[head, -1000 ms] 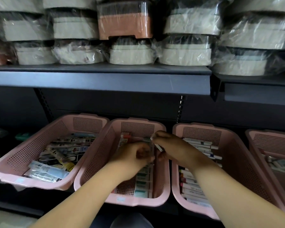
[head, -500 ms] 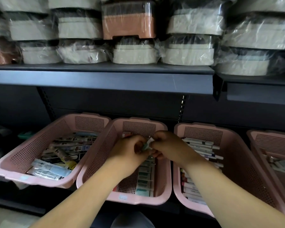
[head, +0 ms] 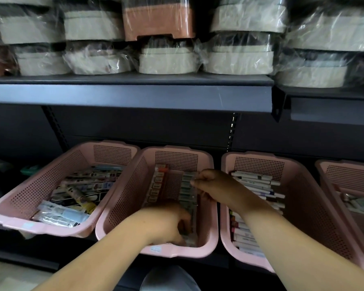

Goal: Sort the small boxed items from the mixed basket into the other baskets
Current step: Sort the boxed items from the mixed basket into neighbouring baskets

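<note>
- Nearest, our left hand (head: 168, 223) is down in the near end of the middle pink perforated plastic basket (head: 130, 196). Its fingers curl into a row of small grey-green cardboard boxes (head: 187, 192); we cannot tell whether they grip one or only press.
- Just beyond, our right hand (head: 214, 185) sits at that row's far end, fingers bunched and curled, tips touching the boxes. Pinch or push, we cannot tell.
- We judge the step to be seating a box in its row and squaring the row between both hands.
- To the left, the mixed pink basket (head: 40, 190) holds a jumble of tubes and cartons. To the right, another pink basket (head: 303, 206) holds stacked white boxes (head: 252, 181).
- Next, we think, a hand must leave the row and cross to the mixed basket for another small box.
- Farthest, a dark metal shelf (head: 135, 95) carries plastic-wrapped beige tubs (head: 166, 61).
</note>
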A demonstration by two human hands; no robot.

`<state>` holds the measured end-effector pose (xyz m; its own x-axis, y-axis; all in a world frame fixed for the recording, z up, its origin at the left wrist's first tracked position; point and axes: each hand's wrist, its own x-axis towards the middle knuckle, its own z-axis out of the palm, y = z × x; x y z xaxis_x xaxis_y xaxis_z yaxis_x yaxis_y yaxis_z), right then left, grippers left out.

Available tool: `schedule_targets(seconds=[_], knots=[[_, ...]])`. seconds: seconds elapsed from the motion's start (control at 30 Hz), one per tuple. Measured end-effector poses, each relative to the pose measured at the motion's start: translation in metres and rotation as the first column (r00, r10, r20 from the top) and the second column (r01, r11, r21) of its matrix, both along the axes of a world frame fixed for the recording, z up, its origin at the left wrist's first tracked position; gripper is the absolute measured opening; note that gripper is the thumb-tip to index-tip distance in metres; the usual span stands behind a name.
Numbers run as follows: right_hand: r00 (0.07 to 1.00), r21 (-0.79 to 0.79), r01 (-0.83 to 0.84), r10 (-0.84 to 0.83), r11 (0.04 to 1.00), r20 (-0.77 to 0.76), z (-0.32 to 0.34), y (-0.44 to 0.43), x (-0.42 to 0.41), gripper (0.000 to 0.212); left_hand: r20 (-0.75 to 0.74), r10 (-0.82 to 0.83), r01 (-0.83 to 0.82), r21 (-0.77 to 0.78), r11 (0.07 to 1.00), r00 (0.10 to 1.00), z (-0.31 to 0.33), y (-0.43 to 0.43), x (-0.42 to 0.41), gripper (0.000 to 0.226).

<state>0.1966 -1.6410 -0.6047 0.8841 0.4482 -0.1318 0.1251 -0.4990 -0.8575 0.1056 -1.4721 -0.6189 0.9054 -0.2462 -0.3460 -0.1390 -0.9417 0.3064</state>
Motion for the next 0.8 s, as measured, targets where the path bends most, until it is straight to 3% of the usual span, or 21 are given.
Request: schedule_targets(seconds=[0.2, 0.37, 0.8], knots=[[1.0, -0.001, -0.011, 0.011, 1.0, 0.01, -0.004, -0.002, 0.004, 0.026, -0.039, -0.094, 0.098, 0.124, 0.987, 0.995, -0.002, -0.017, 0.008, 0.021], [1.0, 0.005, -0.013, 0.013, 1.0, 0.012, -0.007, -0.004, 0.008, 0.022, -0.069, -0.086, 0.095, 0.137, 0.986, 0.994, -0.009, -0.008, 0.013, 0.003], [1.0, 0.0, -0.021, 0.021, 1.0, 0.017, -0.006, -0.004, 0.004, 0.023, -0.087, -0.054, 0.063, 0.115, 0.991, 0.995, -0.017, -0.004, 0.017, 0.016]])
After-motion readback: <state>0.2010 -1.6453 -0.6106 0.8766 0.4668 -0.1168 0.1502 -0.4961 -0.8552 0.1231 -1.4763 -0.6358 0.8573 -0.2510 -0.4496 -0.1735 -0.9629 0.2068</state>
